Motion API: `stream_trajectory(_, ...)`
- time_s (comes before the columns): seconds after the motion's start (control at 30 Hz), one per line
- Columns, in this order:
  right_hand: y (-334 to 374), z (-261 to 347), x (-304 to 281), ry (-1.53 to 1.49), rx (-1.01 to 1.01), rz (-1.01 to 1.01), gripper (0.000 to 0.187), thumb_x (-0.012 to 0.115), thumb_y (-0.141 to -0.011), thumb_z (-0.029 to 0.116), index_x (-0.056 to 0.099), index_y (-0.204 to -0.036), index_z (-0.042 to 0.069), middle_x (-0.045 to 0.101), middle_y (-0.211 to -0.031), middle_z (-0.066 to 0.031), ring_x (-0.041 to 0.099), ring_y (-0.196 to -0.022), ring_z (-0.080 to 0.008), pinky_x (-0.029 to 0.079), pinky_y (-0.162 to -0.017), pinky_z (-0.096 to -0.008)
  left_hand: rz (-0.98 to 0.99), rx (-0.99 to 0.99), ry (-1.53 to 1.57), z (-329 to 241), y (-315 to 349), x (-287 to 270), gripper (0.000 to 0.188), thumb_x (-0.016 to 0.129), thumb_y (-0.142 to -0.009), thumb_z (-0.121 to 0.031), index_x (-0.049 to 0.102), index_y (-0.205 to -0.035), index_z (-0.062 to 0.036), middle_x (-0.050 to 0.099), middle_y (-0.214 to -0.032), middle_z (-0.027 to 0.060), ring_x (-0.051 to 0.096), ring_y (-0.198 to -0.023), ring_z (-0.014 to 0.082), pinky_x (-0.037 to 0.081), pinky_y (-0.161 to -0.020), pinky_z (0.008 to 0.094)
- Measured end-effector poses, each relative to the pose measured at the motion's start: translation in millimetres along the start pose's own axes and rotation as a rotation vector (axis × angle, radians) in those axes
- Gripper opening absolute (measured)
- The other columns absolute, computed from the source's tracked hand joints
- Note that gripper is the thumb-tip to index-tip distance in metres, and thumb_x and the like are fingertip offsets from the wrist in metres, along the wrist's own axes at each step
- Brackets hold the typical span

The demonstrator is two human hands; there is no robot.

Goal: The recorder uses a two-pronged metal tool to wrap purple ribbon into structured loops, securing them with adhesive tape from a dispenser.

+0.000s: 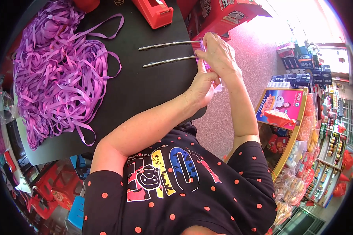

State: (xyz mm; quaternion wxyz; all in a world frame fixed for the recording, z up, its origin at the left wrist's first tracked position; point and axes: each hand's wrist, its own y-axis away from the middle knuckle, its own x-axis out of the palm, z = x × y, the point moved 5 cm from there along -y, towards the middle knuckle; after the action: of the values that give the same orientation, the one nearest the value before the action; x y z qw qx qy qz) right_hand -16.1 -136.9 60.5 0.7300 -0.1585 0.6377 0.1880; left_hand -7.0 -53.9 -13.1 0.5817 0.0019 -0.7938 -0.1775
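1. The strip (202, 46) of purple ribbon is at the table's right edge, between the two hands. It is narrow and glossy, and much of it is hidden by fingers; how it is fixed or wound I cannot tell.
2. Two metal rods (169, 62) reach left from it over the table (145, 98), nearly parallel and apart. They are silvery, with a spiral twist.
3. The right hand (220, 55) is closed on the strip at the rods' right ends, fingers bent down over it.
4. The left hand (203, 84) is just below, a finger pointing up to the lower rod. I cannot tell whether it grips anything; its inner side is hidden.
5. On the table's left lies a heap (62, 78) of tangled purple ribbon, with loops straying right.
6. A red dispenser (157, 13) is at the far edge, well apart from the rods.
7. The red box (219, 15) beyond the hands carries pale lettering and cartoon pictures.
8. The black shirt (192, 196) has orange-red dots, big multicoloured letters and a cartoon head, with small white print above.
9. At right, a pink and blue poster (276, 105) bears lettering and a figure; dark blue cartons (302, 60) beyond show white print.
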Motion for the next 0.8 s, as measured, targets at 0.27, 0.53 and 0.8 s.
stream_trajectory(0.27,8.2,-8.6,1.2,-0.078,0.054,-0.097,0.028,0.064,-0.074,0.023,0.053,-0.090,0.004,0.060,-0.091,-0.0135,0.060,-0.086,-0.0333,0.047,-0.076,-0.0412,0.003,-0.007,0.005,2.0,-0.8,0.5,0.110,0.048,-0.060,0.012,-0.003,-0.147,-0.0301,0.051,-0.103,0.0064,0.050,-0.083,0.0159,0.041,-0.070,0.0294)
stream_trajectory(0.53,1.7,-50.9,20.3,-0.457,0.206,-0.017,0.028,0.063,-0.080,0.024,0.064,-0.096,0.002,0.067,-0.087,-0.0119,0.064,-0.084,-0.0235,0.048,-0.076,-0.0353,-0.001,0.022,-0.031,1.7,0.5,1.8,0.090,0.049,-0.061,0.012,0.020,-0.137,-0.0261,0.047,-0.108,0.0079,0.049,-0.090,0.0190,0.041,-0.069,0.0301)
stream_trajectory(0.8,-3.1,-59.3,36.1,-0.749,0.301,0.227,0.031,0.061,-0.088,0.029,0.066,-0.093,-0.001,0.065,-0.081,-0.0040,0.058,-0.074,-0.0118,0.045,-0.064,-0.0261,-0.018,0.038,-0.042,-1.0,-2.4,0.8,0.087,0.047,-0.063,0.011,0.021,-0.137,-0.0259,0.047,-0.106,0.0081,0.050,-0.092,0.0212,0.043,-0.070,0.0323)
